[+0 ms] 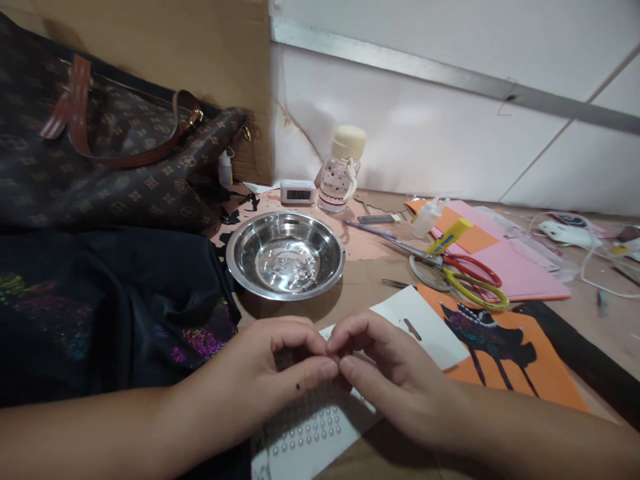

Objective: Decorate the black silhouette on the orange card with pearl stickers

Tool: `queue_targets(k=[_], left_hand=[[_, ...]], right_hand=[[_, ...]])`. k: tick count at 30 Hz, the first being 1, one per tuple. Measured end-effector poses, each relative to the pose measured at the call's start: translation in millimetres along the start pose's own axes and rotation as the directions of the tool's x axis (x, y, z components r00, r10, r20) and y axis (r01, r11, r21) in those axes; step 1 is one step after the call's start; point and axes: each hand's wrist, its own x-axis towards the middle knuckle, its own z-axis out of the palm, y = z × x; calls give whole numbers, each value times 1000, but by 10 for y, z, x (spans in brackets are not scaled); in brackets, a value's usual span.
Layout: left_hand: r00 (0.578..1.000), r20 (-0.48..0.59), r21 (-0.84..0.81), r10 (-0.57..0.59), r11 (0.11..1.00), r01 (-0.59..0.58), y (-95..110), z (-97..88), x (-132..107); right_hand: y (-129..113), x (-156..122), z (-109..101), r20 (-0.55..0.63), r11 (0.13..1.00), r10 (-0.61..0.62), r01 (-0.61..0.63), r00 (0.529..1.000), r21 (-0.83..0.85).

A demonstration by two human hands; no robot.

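My left hand [280, 360] and my right hand [390, 367] meet at the fingertips in the middle of the view. Each one pinches thumb against fingers; whatever lies between them is too small or too hidden to make out. Beneath them is a white sheet of stick-on pearls [305, 430], partly covered by my hands. White card [425, 333] with a hanging slot shows beyond my right hand, overlapping an orange sheet [545, 353]. On that sheet lies a black cut-out shape [480, 333] trimmed with a string of white beads.
A steel bowl [235, 267] with small shiny bits stands ahead. Behind it are a digital clock [298, 193] and a water bottle [337, 180]. Scissors [470, 273], a yellow glue tube [453, 235] and pink paper [530, 267] lie right. A brown handbag [150, 140] and dark cloth [110, 313] fill the left.
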Motion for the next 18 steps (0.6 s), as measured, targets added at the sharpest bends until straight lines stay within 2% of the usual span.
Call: queue_targets(k=[11, 18], left_hand=[[1000, -13, -12, 22, 1000, -23, -17, 3, -4], [999, -18, -1, 35, 999, -35, -7, -7, 12]], right_hand=[[23, -17, 17, -15, 984, -59, 55, 998, -171], [37, -7, 17, -32, 983, -24, 18, 999, -181]])
